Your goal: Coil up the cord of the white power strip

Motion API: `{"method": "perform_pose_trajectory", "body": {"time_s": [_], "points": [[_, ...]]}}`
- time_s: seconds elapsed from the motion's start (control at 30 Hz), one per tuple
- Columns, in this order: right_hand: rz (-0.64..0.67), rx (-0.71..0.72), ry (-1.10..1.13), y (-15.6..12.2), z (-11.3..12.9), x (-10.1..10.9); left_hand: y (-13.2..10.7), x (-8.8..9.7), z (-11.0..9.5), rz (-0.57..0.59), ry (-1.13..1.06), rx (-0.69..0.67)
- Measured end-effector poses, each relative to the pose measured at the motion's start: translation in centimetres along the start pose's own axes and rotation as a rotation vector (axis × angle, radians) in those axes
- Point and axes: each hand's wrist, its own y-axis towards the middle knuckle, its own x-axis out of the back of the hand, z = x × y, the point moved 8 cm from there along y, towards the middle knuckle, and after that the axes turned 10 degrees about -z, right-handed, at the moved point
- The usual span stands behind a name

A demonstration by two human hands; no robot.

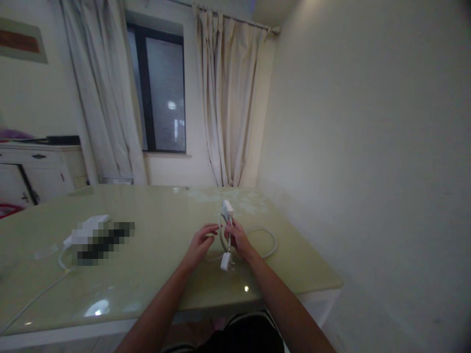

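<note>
My right hand (238, 239) is closed around the white cord (222, 235) of an extension lead, part of it bent in an upright loop. Above the fist stands the lead's white socket block (227, 209); its plug (226, 262) hangs below, prongs facing right. More of the cord curves over the tabletop to the right of the hand. My left hand (201, 242) is just left of the loop, fingers stretched towards it and apart. Whether its fingertips touch the cord is hard to make out.
A pale green glossy table (154, 274) lies under my hands, its right edge near the wall. At left are a white power strip (99, 219) with a trailing cable and a blurred-out dark object (105, 243). Curtains (235, 98) and a window stand behind.
</note>
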Motion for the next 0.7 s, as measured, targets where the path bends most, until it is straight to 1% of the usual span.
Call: {"method": "perform_pose_trajectory", "body": {"time_s": [0.07,0.13,0.23,0.33,0.47,0.57,0.67,0.7], "points": [[0.014,0.001,-0.023,-0.3,0.0,-0.4,0.1,-0.1,-0.3,-0.007,-0.045,-0.019],[0.028,-0.005,-0.044,-0.5,-0.1,-0.8,0.1,-0.5,-0.3,-0.005,-0.043,-0.024],[-0.008,-0.043,-0.044,-0.5,-0.6,-0.5,-0.2,-1.6,0.0,0.026,0.101,-0.03],[-0.047,-0.071,-0.009,-0.2,-0.9,0.3,-0.5,-2.9,-0.2,0.09,0.257,-0.121],[-0.056,-0.077,0.009,0.4,-1.3,0.9,-0.8,-4.5,-0.5,0.244,0.362,-0.247],[-0.067,-0.058,-0.032,0.8,-1.7,0.8,-0.5,-5.0,-0.1,0.324,0.387,-0.247],[-0.051,-0.034,-0.038,1.0,-2.0,0.3,0.0,-5.0,0.5,0.372,0.394,-0.201],[-0.044,-0.024,-0.027,1.1,-1.9,0.2,0.1,-4.9,0.5,0.382,0.418,-0.205]]}}
